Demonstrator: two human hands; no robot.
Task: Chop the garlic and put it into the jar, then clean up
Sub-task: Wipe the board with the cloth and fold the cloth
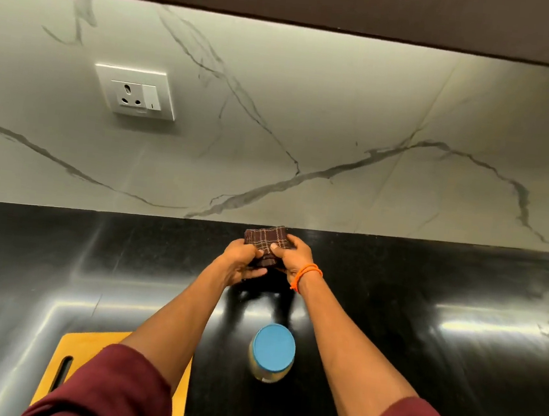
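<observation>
The folded brown checked cloth (265,240) sits at the far edge of the black desk (427,291), right against the marble wall (308,126), and both hands have it between them. The left hand (242,263) grips its near left side with curled fingers; the right hand (292,255), an orange thread band (307,274) on its wrist, clamps the right side with the thumb pressed on top. Both arms reach straight forward, maroon sleeves pushed up. Nearer the person, between the forearms, stands the jar (272,353) with its blue lid on, pale contents inside. The wooden cutting board (87,367) lies at the near left, partly hidden under the left arm. A wall socket (135,91) is up on the left.
</observation>
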